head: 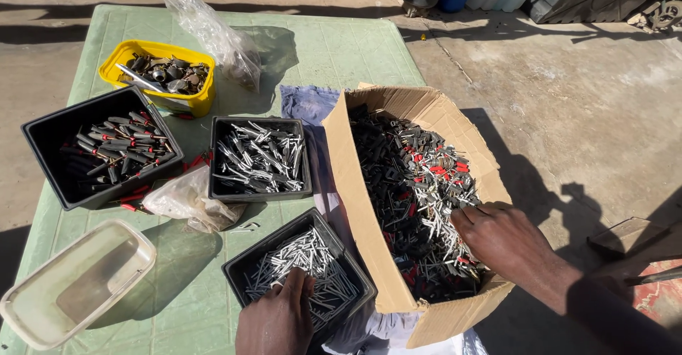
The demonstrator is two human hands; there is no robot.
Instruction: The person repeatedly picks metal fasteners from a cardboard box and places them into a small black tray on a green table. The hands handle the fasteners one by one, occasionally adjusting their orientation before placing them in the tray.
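Note:
My left hand [278, 314] rests palm down on the near edge of a black tray [239, 268] filled with thin silver pins, fingertips touching the pins. Whether it holds any is hidden. My right hand [501, 240] reaches into a tilted cardboard box [355, 184] packed with mixed black, white and red small parts. Its fingers are curled among the white pieces near the box's right side.
On the green mat [327, 50] stand a black tray of silver parts [220, 184], a black tray of dark red-tipped parts [50, 149], a yellow tub of metal pieces [135, 50], a clear plastic container [71, 284] and plastic bags [206, 25]. Concrete ground lies to the right.

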